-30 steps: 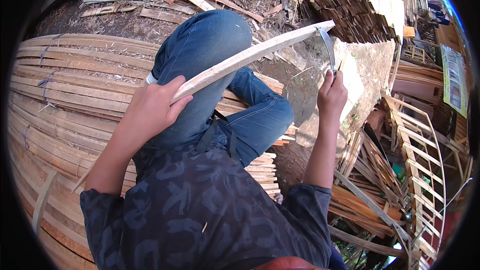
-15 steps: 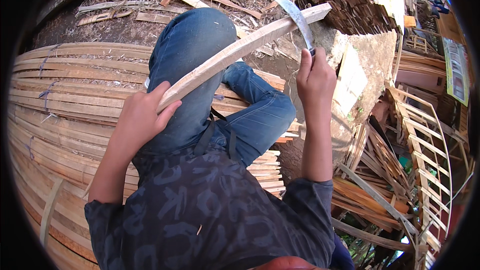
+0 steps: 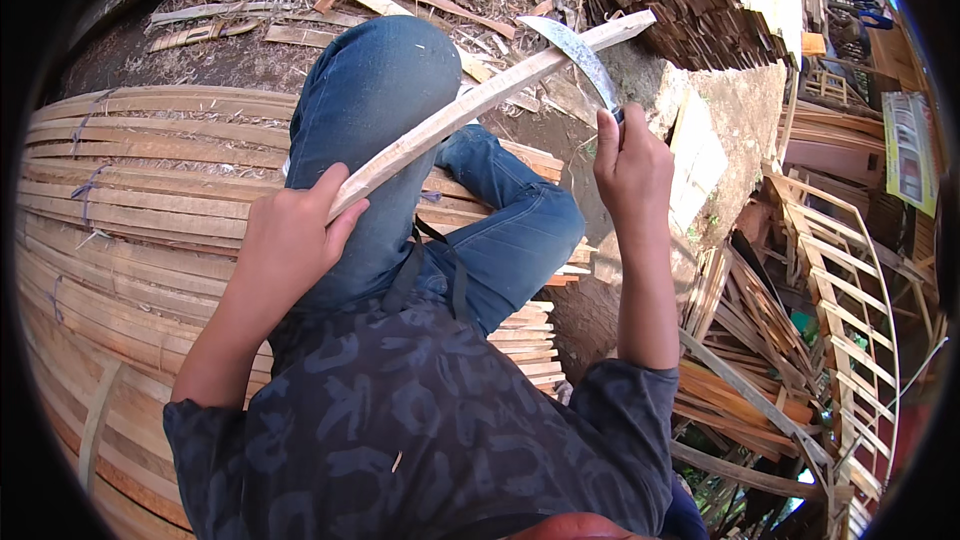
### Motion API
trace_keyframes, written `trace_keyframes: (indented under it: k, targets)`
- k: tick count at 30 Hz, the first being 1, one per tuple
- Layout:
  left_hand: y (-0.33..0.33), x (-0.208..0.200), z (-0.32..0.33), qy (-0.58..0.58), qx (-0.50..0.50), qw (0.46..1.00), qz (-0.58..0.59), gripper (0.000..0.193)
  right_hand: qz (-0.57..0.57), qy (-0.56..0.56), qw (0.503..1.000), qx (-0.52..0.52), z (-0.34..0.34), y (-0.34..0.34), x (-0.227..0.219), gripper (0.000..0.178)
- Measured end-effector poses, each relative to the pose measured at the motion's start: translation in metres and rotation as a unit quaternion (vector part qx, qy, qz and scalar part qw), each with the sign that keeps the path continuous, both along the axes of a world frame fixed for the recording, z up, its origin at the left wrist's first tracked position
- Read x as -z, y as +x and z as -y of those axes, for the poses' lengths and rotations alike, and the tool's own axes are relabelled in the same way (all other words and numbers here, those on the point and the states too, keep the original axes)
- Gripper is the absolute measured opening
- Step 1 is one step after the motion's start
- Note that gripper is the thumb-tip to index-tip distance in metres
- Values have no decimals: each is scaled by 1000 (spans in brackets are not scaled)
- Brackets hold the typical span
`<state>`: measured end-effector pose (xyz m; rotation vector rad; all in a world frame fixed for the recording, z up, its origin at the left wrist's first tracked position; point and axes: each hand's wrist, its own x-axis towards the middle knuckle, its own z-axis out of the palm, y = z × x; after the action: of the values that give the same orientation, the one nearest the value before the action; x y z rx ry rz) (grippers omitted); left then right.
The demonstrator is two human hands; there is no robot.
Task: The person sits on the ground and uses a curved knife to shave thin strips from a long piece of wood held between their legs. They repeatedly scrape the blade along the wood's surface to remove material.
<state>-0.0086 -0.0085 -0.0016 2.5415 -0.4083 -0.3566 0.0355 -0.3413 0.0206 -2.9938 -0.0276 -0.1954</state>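
My left hand (image 3: 300, 232) is closed round the near end of a pale, squared wooden strip (image 3: 470, 100). The strip slants up to the right across my raised knee, its far end close to a stack of cut wood. In my right hand (image 3: 634, 155) is the dark handle of a sickle (image 3: 582, 52). Its curved, worn grey blade lies over the strip near the far end, tip pointing up and left. Whether the edge bites into the wood cannot be told.
Bundles of long wooden slats (image 3: 150, 200), tied with cord, lie under and left of me. A stack of cut boards (image 3: 700, 15) stands at the far right. Shavings and a sheathed-looking wooden blade case (image 3: 195, 35) lie on the ground. A ladder-like wooden frame (image 3: 850, 310) leans at right.
The sickle blade has tilted flatter, its tip moving left and down across the strip. My left hand and the strip's near end have shifted slightly right.
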Motion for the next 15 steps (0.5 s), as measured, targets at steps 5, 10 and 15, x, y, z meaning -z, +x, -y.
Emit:
trace_keyframes:
  k: [5,10,15]
  targets:
    - [-1,4,-3,-17,-4,1000,18,26,26,-12,1000,-2,5,18,4,34]
    - [-2,5,-16,-27,6,1000,13,28,13,-29,940,339,223,43,14,57]
    - [-7,2,-16,-30,-43,999,-1,32,44,286,879,380,233,-49,100,46]
